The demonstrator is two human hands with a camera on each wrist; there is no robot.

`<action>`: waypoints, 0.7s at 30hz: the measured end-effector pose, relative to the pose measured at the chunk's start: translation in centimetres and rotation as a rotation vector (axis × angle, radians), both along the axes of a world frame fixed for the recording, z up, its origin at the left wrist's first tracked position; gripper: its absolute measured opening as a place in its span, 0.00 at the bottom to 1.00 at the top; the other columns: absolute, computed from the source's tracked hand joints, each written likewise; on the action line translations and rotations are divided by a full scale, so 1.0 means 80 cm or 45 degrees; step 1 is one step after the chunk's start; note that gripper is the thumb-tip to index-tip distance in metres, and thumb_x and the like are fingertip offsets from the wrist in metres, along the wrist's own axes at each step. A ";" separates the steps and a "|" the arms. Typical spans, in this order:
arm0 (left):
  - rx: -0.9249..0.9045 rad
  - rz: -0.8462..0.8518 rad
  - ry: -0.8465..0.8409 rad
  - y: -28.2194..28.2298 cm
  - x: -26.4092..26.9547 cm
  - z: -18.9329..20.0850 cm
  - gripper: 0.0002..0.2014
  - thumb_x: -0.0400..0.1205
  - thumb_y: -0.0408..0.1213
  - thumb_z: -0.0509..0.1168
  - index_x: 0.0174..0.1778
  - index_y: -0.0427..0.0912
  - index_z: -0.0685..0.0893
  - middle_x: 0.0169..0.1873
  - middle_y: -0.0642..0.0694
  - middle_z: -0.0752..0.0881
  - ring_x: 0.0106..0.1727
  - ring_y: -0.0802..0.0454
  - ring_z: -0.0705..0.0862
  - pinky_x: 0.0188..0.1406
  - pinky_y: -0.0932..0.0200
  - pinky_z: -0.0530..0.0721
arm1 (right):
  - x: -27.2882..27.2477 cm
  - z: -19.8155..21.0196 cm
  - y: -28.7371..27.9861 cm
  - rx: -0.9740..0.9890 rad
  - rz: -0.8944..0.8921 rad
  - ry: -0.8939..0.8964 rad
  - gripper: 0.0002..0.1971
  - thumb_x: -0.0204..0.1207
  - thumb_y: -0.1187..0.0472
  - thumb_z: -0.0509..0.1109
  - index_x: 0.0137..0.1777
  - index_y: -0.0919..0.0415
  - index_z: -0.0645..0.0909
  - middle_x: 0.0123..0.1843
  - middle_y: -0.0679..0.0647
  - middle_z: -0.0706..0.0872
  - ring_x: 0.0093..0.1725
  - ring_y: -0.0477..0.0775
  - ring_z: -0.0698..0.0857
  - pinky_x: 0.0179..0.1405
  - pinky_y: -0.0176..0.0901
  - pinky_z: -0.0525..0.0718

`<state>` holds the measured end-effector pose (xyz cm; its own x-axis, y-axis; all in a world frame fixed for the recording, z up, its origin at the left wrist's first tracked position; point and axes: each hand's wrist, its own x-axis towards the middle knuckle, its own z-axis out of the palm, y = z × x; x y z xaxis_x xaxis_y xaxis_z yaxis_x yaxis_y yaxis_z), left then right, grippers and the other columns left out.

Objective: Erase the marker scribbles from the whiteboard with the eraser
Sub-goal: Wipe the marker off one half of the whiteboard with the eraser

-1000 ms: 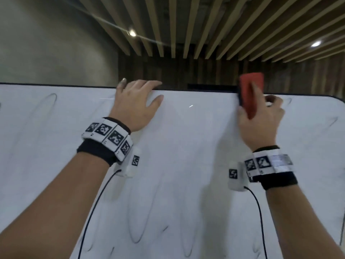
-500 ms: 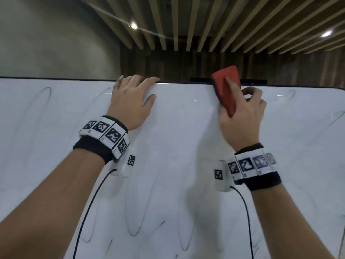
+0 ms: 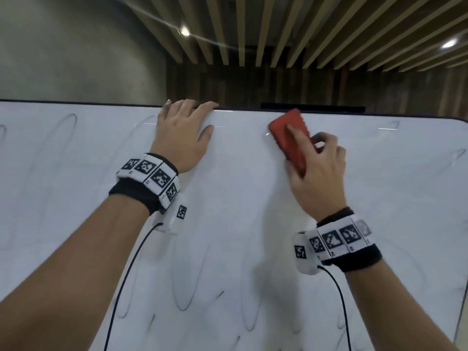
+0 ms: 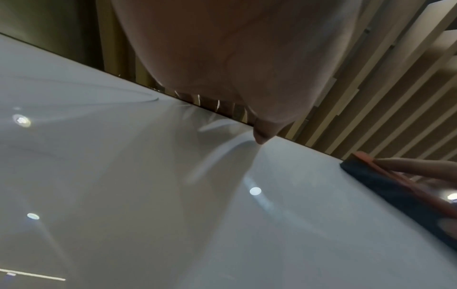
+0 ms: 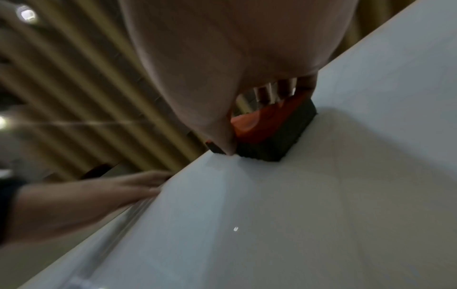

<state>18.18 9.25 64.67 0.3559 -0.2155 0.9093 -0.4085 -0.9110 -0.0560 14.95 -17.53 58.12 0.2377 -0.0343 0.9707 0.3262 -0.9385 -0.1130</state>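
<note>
Left hand [image 3: 181,138] flat, fingers apparently hooked forward – right hand [image 3: 316,171] curled, gripping.

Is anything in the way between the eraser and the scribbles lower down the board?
Nothing visible. The right hand holds the eraser flat on the whiteboard near its top edge; bare board lies between it and the loops below. The left hand rests off to the side.
</note>
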 end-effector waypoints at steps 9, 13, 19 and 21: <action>-0.034 0.044 -0.064 -0.004 0.000 0.002 0.22 0.86 0.49 0.54 0.76 0.52 0.76 0.65 0.42 0.83 0.69 0.37 0.79 0.80 0.37 0.66 | -0.017 -0.164 0.087 -0.702 0.082 0.263 0.33 0.75 0.60 0.72 0.80 0.38 0.71 0.72 0.55 0.74 0.62 0.63 0.77 0.62 0.58 0.80; -0.133 0.104 -0.095 -0.023 0.003 0.005 0.20 0.87 0.50 0.54 0.72 0.49 0.78 0.61 0.37 0.84 0.64 0.32 0.80 0.76 0.36 0.69 | -0.018 -0.057 -0.017 -0.291 0.005 0.110 0.29 0.79 0.55 0.69 0.81 0.41 0.73 0.71 0.60 0.75 0.61 0.66 0.75 0.59 0.60 0.78; -0.300 0.187 -0.061 -0.057 -0.003 0.011 0.16 0.88 0.47 0.57 0.67 0.44 0.80 0.61 0.33 0.84 0.65 0.30 0.80 0.79 0.32 0.64 | -0.036 0.016 -0.215 0.569 -0.223 -0.002 0.35 0.79 0.51 0.64 0.87 0.47 0.65 0.74 0.73 0.70 0.66 0.78 0.74 0.70 0.64 0.71; -0.275 0.191 -0.055 -0.090 -0.010 0.014 0.16 0.87 0.45 0.57 0.67 0.43 0.82 0.62 0.34 0.84 0.65 0.31 0.80 0.81 0.32 0.62 | -0.024 0.020 -0.191 0.637 -0.275 0.006 0.34 0.80 0.52 0.64 0.87 0.51 0.65 0.75 0.75 0.70 0.66 0.79 0.76 0.69 0.63 0.72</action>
<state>17.39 2.08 65.82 0.3292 0.0375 0.9435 -0.2697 -0.9538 0.1320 13.01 -32.78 59.70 0.1785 -0.5401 0.8224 0.1300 -0.8156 -0.5639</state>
